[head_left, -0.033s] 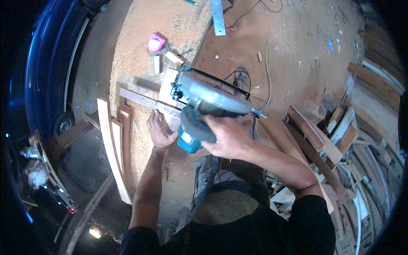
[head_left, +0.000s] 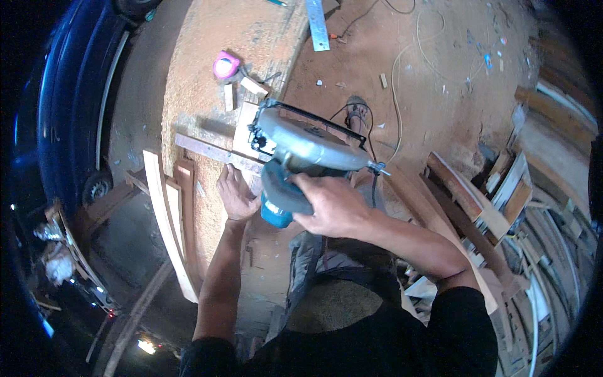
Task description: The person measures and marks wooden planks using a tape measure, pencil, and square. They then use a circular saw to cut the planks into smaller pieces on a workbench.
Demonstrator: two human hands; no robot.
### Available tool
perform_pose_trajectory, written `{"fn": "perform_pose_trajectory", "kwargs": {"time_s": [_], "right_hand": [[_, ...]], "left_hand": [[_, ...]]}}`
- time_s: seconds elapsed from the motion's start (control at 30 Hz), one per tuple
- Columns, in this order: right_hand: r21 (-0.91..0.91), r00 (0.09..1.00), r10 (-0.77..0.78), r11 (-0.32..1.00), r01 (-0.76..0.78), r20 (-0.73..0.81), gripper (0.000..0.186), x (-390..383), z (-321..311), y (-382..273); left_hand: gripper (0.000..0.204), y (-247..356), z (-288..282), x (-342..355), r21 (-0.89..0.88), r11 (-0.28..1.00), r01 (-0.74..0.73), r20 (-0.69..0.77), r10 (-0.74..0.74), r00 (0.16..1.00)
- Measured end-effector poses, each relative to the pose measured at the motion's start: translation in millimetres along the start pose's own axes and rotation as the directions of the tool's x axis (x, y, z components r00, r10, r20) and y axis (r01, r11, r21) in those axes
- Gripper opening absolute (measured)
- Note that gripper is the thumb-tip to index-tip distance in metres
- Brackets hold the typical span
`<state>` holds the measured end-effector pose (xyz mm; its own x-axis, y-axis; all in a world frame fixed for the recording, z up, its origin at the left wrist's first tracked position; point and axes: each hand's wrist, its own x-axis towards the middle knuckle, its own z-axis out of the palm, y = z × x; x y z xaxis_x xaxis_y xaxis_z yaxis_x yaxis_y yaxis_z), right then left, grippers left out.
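My right hand is wrapped round the dark handle of a circular saw with a teal motor housing and a silver blade guard. The saw stands over a pale board at the bench's right edge; its blade is hidden. Left of the saw, my left hand rests low over the wood, its fingertips pressed to a narrow brownish strip. That strip lies across the pale board and runs up to the saw. The thumb stands apart from the fingers, near the saw's housing.
On the sawdust-covered bench lie a pink tape measure, small wood offcuts and a metal ruler. Long boards lean at the left. Scrap timber is heaped at the right. A cable trails over the floor.
The view has shifted a little, so the bench things sit slightly further left. The saw and both hands keep nearly the same place on the wood.
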<state>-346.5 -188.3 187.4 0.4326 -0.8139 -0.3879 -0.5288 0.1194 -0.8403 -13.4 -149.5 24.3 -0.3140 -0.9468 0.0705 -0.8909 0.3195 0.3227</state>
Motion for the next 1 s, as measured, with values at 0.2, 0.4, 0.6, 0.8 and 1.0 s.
{"fn": "perform_pose_trajectory", "kwargs": {"time_s": [0.2,0.4,0.6,0.8,1.0], "right_hand": [[0.09,0.982,-0.167,0.983,0.159,0.089,0.063,6,15,3],[0.035,0.897,-0.388,0.914,0.403,-0.212,0.075,4,41,19],[0.095,0.909,-0.37,0.915,0.392,-0.193,0.076,13,42,18],[0.173,0.94,-0.314,0.926,0.334,-0.134,0.062,16,32,11],[0.16,0.951,-0.293,0.939,0.305,-0.099,0.056,17,34,9]], "left_hand": [[0.067,-10,11,-5,0.225,0.968,-0.114,0.042,0.107,0.993],[0.061,-2,10,-5,0.198,0.979,-0.051,0.019,0.048,0.999],[0.064,8,9,-2,0.079,0.997,0.021,0.026,-0.023,0.999],[0.058,8,11,-5,-0.471,0.793,0.386,0.28,-0.281,0.918],[0.053,3,14,-10,-0.503,0.748,0.434,0.299,-0.321,0.899]]}}
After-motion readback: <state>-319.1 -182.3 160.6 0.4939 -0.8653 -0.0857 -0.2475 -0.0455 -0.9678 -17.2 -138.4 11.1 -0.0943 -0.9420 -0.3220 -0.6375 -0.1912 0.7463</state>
